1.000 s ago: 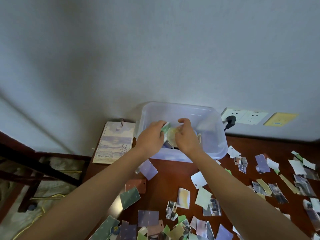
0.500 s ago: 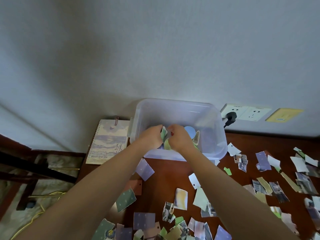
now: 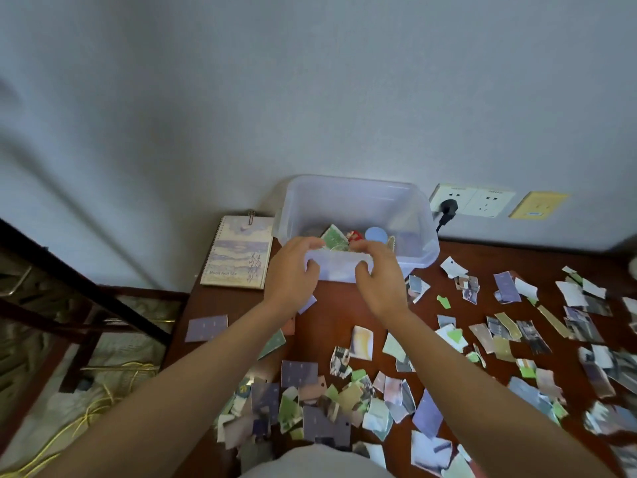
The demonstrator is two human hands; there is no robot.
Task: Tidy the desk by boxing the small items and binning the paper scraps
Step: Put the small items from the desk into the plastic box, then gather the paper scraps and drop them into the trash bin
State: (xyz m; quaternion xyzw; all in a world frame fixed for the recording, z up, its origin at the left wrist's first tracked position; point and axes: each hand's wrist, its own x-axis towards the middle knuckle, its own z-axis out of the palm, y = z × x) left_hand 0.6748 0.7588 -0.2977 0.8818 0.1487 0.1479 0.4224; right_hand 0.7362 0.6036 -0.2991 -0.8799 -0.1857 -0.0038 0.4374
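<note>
Brown desk (image 3: pixel 324 322) carries the clear plastic box (image 3: pixel 355 201) at twelve o'clock against the wall, long axis nine-to-three. Left hand (image 3: pixel 293 269) and right hand (image 3: pixel 381 276) each curl over its near rim, equally close; paper scraps (image 3: pixel 361 341) lie from three to six o'clock.

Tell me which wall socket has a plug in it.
The left socket, nearest the clear box: a black plug sits in it; the right socket is free.

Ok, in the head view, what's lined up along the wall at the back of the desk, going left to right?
First the spiral notebook → clear plastic box → black plug in its socket → empty white socket → yellow wall plate.
</note>
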